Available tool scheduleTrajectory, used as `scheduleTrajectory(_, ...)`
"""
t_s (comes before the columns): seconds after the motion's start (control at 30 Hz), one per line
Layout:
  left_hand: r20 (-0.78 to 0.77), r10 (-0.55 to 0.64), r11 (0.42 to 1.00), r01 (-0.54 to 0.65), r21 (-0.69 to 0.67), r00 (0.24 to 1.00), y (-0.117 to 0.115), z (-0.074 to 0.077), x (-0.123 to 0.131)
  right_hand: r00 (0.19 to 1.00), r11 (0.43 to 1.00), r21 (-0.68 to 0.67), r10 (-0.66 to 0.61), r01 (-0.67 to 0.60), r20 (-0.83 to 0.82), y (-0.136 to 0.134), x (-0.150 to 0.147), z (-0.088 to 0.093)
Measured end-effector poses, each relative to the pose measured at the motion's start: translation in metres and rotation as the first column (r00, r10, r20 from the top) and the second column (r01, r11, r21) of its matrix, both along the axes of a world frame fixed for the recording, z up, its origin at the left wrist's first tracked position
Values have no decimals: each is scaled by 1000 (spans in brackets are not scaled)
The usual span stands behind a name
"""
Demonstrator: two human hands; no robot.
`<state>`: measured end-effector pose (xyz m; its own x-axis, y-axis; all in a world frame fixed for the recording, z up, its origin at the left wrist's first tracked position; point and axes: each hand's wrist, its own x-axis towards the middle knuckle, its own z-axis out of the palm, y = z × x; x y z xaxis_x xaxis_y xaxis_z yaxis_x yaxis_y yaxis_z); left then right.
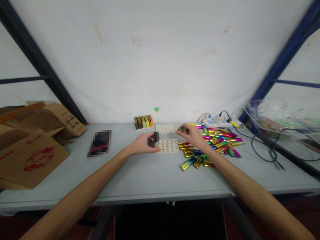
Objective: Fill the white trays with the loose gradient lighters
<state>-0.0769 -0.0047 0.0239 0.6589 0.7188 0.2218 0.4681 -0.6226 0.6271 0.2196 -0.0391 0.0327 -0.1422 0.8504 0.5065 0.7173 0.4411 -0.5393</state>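
Note:
My left hand (143, 143) grips the left end of the near white tray (169, 146), its thumb at the front edge and its fingers behind. A column of small black-topped pieces (156, 136) stands at that end, partly hidden by the hand. The tray's other round sockets show bare. Above and right of the tray, my right hand (191, 133) is closed in a pinch on a small dark piece with some green (183, 129). Under and beside the right forearm lies a loose pile of shiny, flat, multicoloured metallic pieces (220, 141).
A second white socketed tray (165, 129) lies behind. To its left stands a block of black-topped green, brown, yellow and orange pieces (143, 122). Cardboard boxes (45, 153) and a blurred dark object (100, 143) lie left; a power strip (217, 121), black cables (270, 150) and clear plastic bags (275, 116) right.

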Motion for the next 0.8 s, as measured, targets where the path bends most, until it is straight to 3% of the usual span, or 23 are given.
scheduleTrajectory(0.1,-2,-7,1000,7,11,1000,1,-1,0,990,997,-50,48,-55,-131,3,-5,-4)
scheduleTrajectory(0.3,-13,-3,1000,3,25,1000,-1,0,0,900,936,-88,296,-340,-321,-4,-19,-4)
scheduleTrajectory(0.43,0,-6,1000,6,31,1000,-1,-1,0,835,889,-204,275,-409,-476,-10,-27,-6)
scheduleTrajectory(0.57,7,-19,999,19,34,1000,-2,1,1,882,910,-266,179,-317,-436,-14,-32,-6)
scheduleTrajectory(0.67,16,-28,999,28,33,999,-3,3,2,955,965,-209,96,-159,-282,-16,-35,-5)
scheduleTrajectory(0.8,11,-16,999,16,42,1000,-4,4,2,985,986,-160,6,-34,-172,-17,-39,-7)
